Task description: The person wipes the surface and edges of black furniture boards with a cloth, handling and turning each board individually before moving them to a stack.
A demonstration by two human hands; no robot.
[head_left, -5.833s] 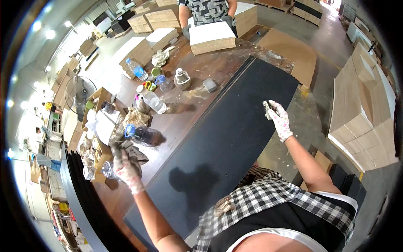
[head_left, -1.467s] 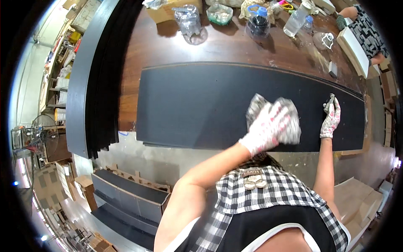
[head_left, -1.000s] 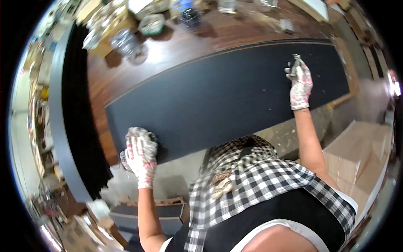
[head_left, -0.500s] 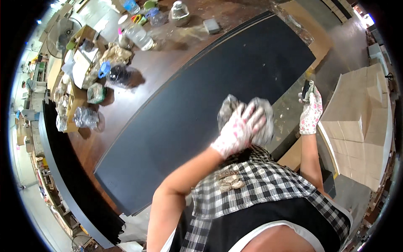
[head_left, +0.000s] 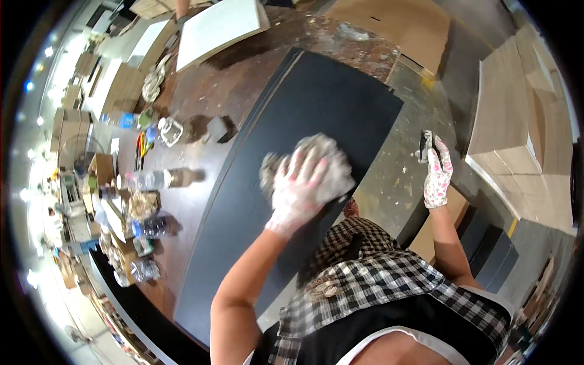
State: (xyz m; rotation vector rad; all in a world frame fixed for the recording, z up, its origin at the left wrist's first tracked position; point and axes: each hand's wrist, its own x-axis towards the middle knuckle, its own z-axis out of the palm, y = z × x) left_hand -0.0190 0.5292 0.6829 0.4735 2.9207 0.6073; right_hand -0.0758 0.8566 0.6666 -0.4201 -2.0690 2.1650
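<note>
My left hand [head_left: 296, 193], in a white glove with pink marks, presses a crumpled grey rag [head_left: 331, 167] onto the top black curved panel [head_left: 340, 91]. Its fingers lie across the cloth, and part of the rag bunches out on the left side of the hand. Out to the right, past the panel's edge, my right hand [head_left: 437, 176] wears a matching glove. Between its fingers it grips a small dark oblong piece [head_left: 426, 145] with a pale mark; I cannot make out its kind. More panels lie stacked under the top one, their edges showing on the left.
Clear bottles [head_left: 146, 180], a jar [head_left: 170, 131], a grey block [head_left: 220, 129] and scissors [head_left: 142, 146] stand on the brown table [head_left: 201, 161] at left. A white board [head_left: 222, 30] lies at the far side. Stacked brown cardboard [head_left: 505, 128] rises at right.
My view has shifted, bringing the white board in at the far side. My left hand and the rag have moved left across the panel. My right hand stays out at the right with the dark piece.
</note>
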